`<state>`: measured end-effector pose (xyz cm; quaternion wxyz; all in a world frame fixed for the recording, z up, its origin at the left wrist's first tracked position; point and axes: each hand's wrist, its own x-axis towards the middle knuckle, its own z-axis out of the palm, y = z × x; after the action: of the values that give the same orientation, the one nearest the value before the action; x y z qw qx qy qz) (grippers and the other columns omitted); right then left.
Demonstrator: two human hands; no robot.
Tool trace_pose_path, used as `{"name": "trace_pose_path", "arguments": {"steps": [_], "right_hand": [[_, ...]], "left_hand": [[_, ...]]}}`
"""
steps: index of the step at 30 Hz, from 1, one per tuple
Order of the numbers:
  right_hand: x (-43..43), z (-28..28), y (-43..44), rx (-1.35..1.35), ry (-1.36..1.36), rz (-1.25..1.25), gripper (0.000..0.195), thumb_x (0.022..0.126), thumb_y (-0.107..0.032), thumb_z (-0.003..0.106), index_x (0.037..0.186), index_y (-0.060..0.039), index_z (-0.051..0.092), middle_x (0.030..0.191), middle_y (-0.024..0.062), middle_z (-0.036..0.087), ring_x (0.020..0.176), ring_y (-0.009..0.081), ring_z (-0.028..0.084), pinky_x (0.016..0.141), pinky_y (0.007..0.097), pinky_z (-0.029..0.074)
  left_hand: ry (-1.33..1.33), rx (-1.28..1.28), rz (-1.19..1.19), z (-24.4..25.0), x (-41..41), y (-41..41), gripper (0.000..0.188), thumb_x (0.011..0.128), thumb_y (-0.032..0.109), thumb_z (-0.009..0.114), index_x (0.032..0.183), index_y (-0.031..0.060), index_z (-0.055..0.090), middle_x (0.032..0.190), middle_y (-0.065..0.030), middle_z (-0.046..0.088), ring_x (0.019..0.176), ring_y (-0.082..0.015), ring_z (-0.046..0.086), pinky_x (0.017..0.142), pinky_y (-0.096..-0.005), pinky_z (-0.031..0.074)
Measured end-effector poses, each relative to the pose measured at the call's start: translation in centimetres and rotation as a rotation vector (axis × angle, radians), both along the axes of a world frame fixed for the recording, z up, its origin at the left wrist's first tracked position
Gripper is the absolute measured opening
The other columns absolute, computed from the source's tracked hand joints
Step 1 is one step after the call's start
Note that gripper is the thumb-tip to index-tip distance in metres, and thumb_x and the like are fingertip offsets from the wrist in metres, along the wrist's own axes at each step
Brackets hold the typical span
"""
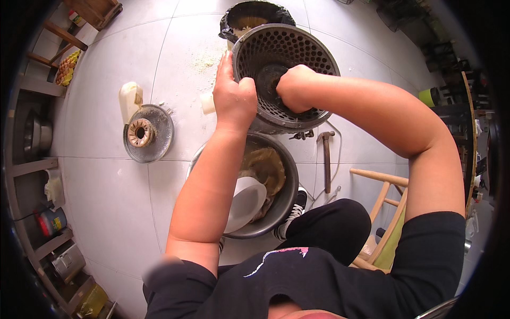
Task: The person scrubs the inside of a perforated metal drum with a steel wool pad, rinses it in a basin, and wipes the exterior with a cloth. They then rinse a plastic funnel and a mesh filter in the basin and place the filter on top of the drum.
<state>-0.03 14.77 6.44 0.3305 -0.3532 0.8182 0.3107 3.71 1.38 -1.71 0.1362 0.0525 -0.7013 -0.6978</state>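
A dark metal drum (285, 36) with a perforated wall stands before me, its mouth tilted towards me. My left hand (235, 93) rests against the drum's left rim, fingers straight and pointing away. Inside the drum, my right hand (297, 88) is curled near the bottom; whether its hidden fingertips hold something, I cannot tell. Below the drum sits a wide metal basin (293, 191) with a translucent white plastic bowl (247, 203) and a wet brownish mass (265, 163) in it. On the left, a round metal plate (161, 129) bears a ribbed ring-shaped part (139, 132).
Behind the drum stands a bin lined with a black bag (227, 28). Pale crumbs (205, 62) lie on the tiles. A claw hammer (327, 159) and a cable lie right, near a wooden chair (380, 203). A white plastic container (129, 97) touches the plate; shelves (36, 165) line the left.
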Motion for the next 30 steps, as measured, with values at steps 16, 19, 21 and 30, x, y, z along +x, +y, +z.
{"name": "trace_pose_path", "arguments": {"steps": [16, 19, 21, 30], "right_hand": [[-2.7, 0.9, 7.6, -0.855, 0.846, -0.535, 0.031, 0.084, -0.014, 0.055, 0.109, -0.0201, 0.073, 0.113, 0.002, 0.068, 0.108, 0.0281, 0.061, 0.089, 0.0403, 0.053], [-2.5, 2.3, 8.8, -1.029, 1.103, -0.239, 0.033, 0.08, -0.005, 0.06, 0.107, -0.0185, 0.073, 0.103, -0.0002, 0.068, 0.097, 0.0275, 0.06, 0.085, 0.0379, 0.052], [-3.6, 3.1, 9.6, -1.12, 1.194, -0.136, 0.034, 0.078, -0.003, 0.06, 0.106, -0.0175, 0.073, 0.103, 0.0007, 0.068, 0.1, 0.0272, 0.06, 0.085, 0.0384, 0.053], [-4.6, 0.7, 9.3, -0.468, 0.521, 0.282, 0.019, 0.079, -0.017, 0.063, 0.092, -0.019, 0.076, 0.112, -0.0006, 0.06, 0.118, 0.0214, 0.049, 0.092, 0.0381, 0.047]], "left_hand": [[0.011, -0.019, -0.084, 0.5, 0.5, 0.1, 0.065, 0.08, -0.001, 0.045, 0.143, -0.009, 0.038, 0.129, -0.0168, 0.059, 0.115, -0.02, 0.058, 0.102, -0.028, 0.042], [0.033, -0.003, -0.121, 0.5, 0.3, 0.0, 0.065, 0.08, -0.002, 0.044, 0.144, -0.0094, 0.036, 0.13, -0.0168, 0.058, 0.117, -0.02, 0.057, 0.103, -0.0277, 0.042], [0.05, -0.043, -0.116, 0.6, 0.2, 0.1, 0.066, 0.08, -0.003, 0.043, 0.145, -0.0098, 0.035, 0.131, -0.0167, 0.057, 0.118, -0.0197, 0.057, 0.103, -0.0277, 0.041], [-0.023, 0.204, -0.16, 1.1, 0.0, 0.0, 0.066, 0.077, 0.002, 0.045, 0.141, -0.0119, 0.038, 0.139, -0.0245, 0.049, 0.131, -0.0324, 0.048, 0.115, -0.0345, 0.03]]}}
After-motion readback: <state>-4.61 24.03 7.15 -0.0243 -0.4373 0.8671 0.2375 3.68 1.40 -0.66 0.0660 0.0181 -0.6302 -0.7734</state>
